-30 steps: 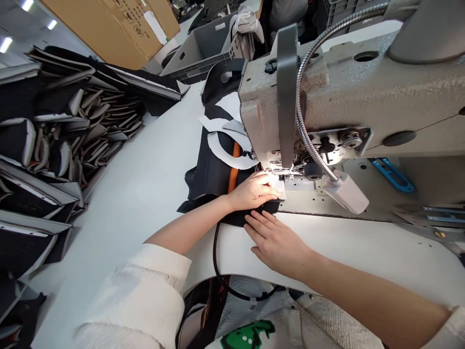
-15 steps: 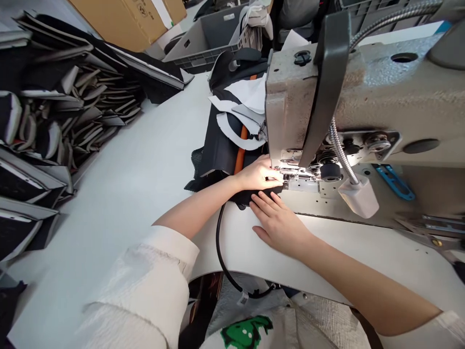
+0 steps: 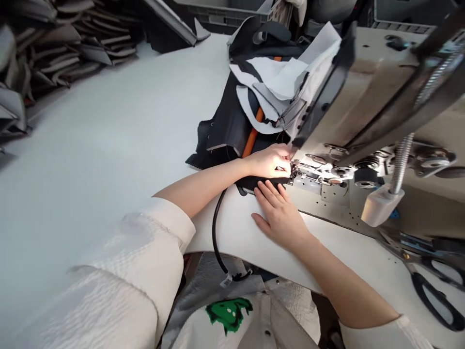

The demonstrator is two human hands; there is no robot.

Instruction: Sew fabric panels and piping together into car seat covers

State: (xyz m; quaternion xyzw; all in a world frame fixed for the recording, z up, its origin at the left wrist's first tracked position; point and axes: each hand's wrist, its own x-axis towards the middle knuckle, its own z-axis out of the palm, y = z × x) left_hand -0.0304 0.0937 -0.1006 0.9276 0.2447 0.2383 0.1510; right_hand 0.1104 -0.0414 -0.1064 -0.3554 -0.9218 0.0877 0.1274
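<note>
A black fabric piece lies at the needle area of the sewing machine. My left hand is closed, its fingertips pinching the fabric right beside the presser foot. Flat on the fabric's near edge rest the spread fingers of my right hand. Behind my left hand is the rest of the black work, with an orange strip and white curved pieces on top. My fingers hide part of the fabric edge at the foot.
Scissors lie on the right of the white table. A lamp head hangs beside the needle area. Stacked dark padded pieces stand at the far left, and a black cable loops over the table's front edge.
The view has shifted, bringing the machine closer and the scissors further into sight. Both hands keep nearly the same places on the fabric by the presser foot.
</note>
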